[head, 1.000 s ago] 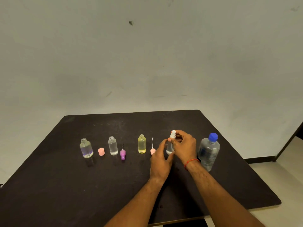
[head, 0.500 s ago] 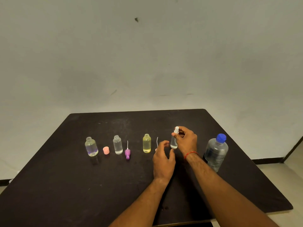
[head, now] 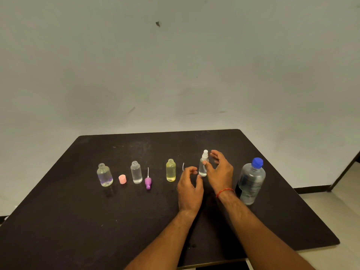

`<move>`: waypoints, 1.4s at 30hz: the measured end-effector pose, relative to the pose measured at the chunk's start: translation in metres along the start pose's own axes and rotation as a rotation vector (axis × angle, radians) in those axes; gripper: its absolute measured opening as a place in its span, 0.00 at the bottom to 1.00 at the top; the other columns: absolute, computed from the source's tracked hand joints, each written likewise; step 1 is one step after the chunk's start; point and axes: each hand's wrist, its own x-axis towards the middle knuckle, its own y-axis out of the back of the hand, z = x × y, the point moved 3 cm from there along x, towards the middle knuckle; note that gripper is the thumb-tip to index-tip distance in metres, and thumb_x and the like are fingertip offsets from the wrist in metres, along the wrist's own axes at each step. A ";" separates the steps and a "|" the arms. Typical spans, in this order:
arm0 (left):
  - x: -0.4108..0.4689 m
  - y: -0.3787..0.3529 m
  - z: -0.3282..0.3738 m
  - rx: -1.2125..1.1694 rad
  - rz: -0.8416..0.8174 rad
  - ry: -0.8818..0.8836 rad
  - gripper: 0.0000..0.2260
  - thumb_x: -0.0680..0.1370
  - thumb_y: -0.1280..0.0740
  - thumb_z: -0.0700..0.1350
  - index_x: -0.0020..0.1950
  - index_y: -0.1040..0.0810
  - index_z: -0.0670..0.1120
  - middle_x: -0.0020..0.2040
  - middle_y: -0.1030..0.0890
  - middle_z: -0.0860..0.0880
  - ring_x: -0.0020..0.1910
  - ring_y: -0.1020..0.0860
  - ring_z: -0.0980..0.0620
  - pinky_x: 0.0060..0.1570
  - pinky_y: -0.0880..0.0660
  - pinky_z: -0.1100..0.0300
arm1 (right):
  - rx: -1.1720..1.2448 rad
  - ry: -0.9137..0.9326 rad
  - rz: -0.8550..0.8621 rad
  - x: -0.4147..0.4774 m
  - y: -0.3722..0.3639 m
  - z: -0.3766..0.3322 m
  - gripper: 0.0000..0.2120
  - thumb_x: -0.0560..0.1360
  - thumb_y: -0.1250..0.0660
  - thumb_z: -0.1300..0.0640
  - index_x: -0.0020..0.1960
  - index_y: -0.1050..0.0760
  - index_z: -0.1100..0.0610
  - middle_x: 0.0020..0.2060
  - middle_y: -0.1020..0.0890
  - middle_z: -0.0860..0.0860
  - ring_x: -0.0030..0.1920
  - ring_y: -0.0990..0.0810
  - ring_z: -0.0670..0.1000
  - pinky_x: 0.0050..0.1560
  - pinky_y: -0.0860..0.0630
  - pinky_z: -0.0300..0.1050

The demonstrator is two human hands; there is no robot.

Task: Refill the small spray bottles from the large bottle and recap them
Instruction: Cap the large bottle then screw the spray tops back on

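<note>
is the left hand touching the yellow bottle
Apart. The head view shows a strip of dark table between the left hand and the yellow bottle.

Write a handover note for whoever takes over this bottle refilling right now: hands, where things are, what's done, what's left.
Left hand: open, empty, beside the white-capped spray bottle.
Right hand: open, thumb against that bottle.
Done: that bottle stands capped on the table.
Left: purple-tinted bottle, clear bottle and yellow bottle stand uncapped in the row. Pink cap and purple spray head sit between them.
Large bottle stands at the right end, blue cap on.
</note>
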 end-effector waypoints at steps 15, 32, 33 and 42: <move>0.008 0.080 -0.021 -0.083 0.322 0.142 0.13 0.77 0.28 0.38 0.58 0.22 0.50 0.53 0.19 0.51 0.34 0.24 0.58 0.35 0.26 0.64 | -0.124 0.116 -0.133 -0.062 -0.032 -0.023 0.12 0.69 0.24 0.50 0.48 0.24 0.51 0.39 0.22 0.45 0.39 0.22 0.43 0.40 0.23 0.37; 0.037 0.058 -0.044 0.121 0.048 0.239 0.26 0.78 0.27 0.49 0.75 0.28 0.49 0.66 0.19 0.48 0.64 0.20 0.49 0.61 0.20 0.46 | -0.354 0.040 -0.210 -0.055 -0.054 -0.017 0.04 0.73 0.35 0.56 0.40 0.29 0.54 0.35 0.23 0.49 0.36 0.22 0.51 0.38 0.20 0.50; 0.038 0.058 -0.046 0.117 0.045 0.227 0.23 0.78 0.28 0.49 0.73 0.27 0.52 0.62 0.17 0.50 0.59 0.18 0.49 0.55 0.18 0.44 | -0.334 0.041 -0.191 -0.055 -0.050 -0.018 0.04 0.73 0.34 0.56 0.40 0.28 0.53 0.35 0.23 0.48 0.36 0.22 0.49 0.38 0.20 0.49; 0.038 0.058 -0.042 0.103 0.022 0.166 0.13 0.79 0.28 0.46 0.63 0.22 0.56 0.50 0.17 0.55 0.49 0.17 0.52 0.50 0.17 0.46 | 0.036 0.180 0.082 -0.043 0.002 -0.041 0.09 0.70 0.27 0.65 0.48 0.19 0.55 0.41 0.20 0.49 0.40 0.20 0.44 0.40 0.25 0.29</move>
